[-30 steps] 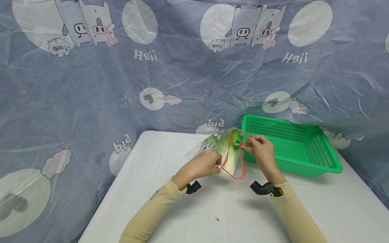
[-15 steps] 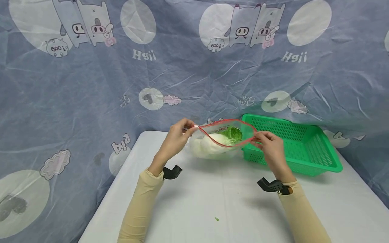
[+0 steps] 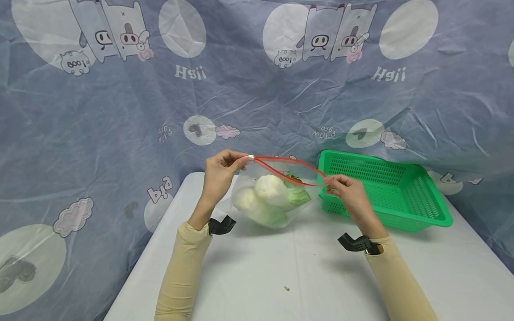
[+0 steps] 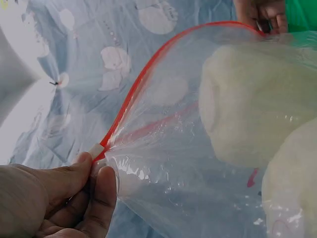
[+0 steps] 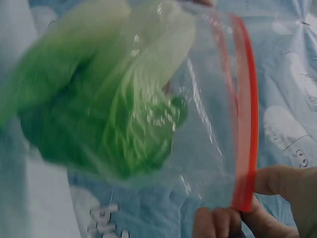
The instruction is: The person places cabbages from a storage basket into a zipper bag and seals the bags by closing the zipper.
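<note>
Between both hands hangs a clear zip bag (image 3: 277,171) with a red zip along its mouth, which stands partly apart. Inside are pale green vegetables: a whitish round one (image 3: 271,189), a pale long one (image 3: 265,215) and a leafy one (image 3: 298,196) that looks like Chinese cabbage. My left hand (image 3: 218,174) pinches the bag's left top corner beside a white slider (image 4: 97,150), thumb against fingers. At the right end of the zip, my right hand (image 3: 348,196) pinches the corner between thumb and fingers; the right wrist view shows the red zip strip (image 5: 247,114) ending in that pinch.
A green plastic basket (image 3: 425,218) with perforated walls stands behind the right hand. The white table (image 3: 257,276) carries a small green scrap (image 3: 287,288) near the front. A grey-blue patterned cloth (image 3: 241,98) hangs behind the table.
The left hand has gone from the front of the bag to its left corner, up and leftward. The bag has turned upright, its mouth stretched between the hands, the vegetables now hanging at its bottom.
</note>
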`<state>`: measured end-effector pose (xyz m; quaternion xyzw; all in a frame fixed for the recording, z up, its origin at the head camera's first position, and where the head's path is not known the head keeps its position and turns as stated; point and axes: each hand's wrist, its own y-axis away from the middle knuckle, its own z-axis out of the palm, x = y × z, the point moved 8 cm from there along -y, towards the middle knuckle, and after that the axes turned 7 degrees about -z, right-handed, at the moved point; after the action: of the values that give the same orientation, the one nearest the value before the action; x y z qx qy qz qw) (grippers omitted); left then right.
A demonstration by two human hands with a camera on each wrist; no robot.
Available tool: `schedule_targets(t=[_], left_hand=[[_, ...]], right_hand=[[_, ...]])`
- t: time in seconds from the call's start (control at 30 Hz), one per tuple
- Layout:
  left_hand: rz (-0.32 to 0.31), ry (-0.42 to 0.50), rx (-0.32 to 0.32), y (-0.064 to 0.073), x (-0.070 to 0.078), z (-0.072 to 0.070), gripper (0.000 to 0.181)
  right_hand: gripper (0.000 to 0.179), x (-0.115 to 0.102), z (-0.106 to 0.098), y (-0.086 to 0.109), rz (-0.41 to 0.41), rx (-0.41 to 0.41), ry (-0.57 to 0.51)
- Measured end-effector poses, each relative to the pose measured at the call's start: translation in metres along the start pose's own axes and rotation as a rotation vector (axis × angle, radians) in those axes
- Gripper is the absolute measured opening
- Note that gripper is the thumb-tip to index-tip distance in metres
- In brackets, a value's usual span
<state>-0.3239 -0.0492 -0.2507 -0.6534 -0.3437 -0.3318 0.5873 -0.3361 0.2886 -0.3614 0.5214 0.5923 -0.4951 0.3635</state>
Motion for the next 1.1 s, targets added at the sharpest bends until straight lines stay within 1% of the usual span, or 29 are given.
schedule_targets(t=[0.03, 0.07, 0.13, 0.2, 0.27, 0.3, 0.4, 0.47, 0.53, 0.6, 0.67, 0.7, 0.77, 0.87, 0.93, 1.1], left_hand=[[0.005, -0.015, -0.007, 0.002, 0.006, 0.001, 0.014], [0.011, -0.037, -0.013, 0.004, 0.012, 0.003, 0.014], [0.027, -0.081, -0.020, 0.008, 0.022, 0.008, 0.013], [0.040, -0.120, -0.015, 0.011, 0.027, 0.012, 0.013], [0.045, -0.133, -0.006, 0.012, 0.027, 0.016, 0.011], [0.047, -0.136, -0.002, 0.013, 0.026, 0.017, 0.011], [0.054, -0.141, -0.011, 0.012, 0.015, 0.023, 0.009], [0.072, -0.148, -0.027, 0.012, 0.008, 0.028, 0.009], [0.101, -0.149, -0.048, 0.011, 0.001, 0.033, 0.010], [0.138, -0.150, -0.067, 0.013, 0.000, 0.038, 0.010], [0.168, -0.160, -0.081, 0.016, 0.003, 0.042, 0.009], [0.180, -0.167, -0.089, 0.018, 0.004, 0.044, 0.009], [0.200, -0.185, -0.099, 0.021, 0.008, 0.047, 0.008], [0.213, -0.214, -0.107, 0.024, 0.013, 0.051, 0.007], [0.209, -0.221, -0.115, 0.024, 0.012, 0.053, 0.007], [0.170, -0.244, -0.133, 0.023, 0.008, 0.054, 0.006]], right_hand=[[0.047, 0.003, 0.001, -0.002, -0.005, -0.010, 0.072], [0.048, 0.005, 0.003, -0.005, -0.027, -0.016, 0.145], [0.048, 0.003, 0.006, -0.009, -0.095, -0.005, 0.280], [0.044, -0.006, 0.010, -0.012, -0.196, 0.020, 0.370], [0.041, -0.023, 0.016, -0.012, -0.311, 0.041, 0.437], [0.040, -0.033, 0.020, -0.012, -0.357, 0.042, 0.454], [0.040, -0.064, 0.037, -0.008, -0.460, -0.014, 0.468], [0.042, -0.085, 0.051, -0.005, -0.511, -0.076, 0.464], [0.041, -0.105, 0.067, 0.000, -0.587, -0.147, 0.441], [0.038, -0.126, 0.081, 0.008, -0.675, -0.194, 0.415], [0.033, -0.140, 0.092, 0.013, -0.773, -0.229, 0.384], [0.029, -0.145, 0.096, 0.014, -0.809, -0.238, 0.366], [0.021, -0.150, 0.102, 0.017, -0.853, -0.237, 0.349], [0.011, -0.149, 0.105, 0.016, -0.883, -0.227, 0.354], [0.009, -0.149, 0.107, 0.018, -0.901, -0.218, 0.373], [0.007, -0.146, 0.110, 0.020, -0.927, -0.220, 0.403]])
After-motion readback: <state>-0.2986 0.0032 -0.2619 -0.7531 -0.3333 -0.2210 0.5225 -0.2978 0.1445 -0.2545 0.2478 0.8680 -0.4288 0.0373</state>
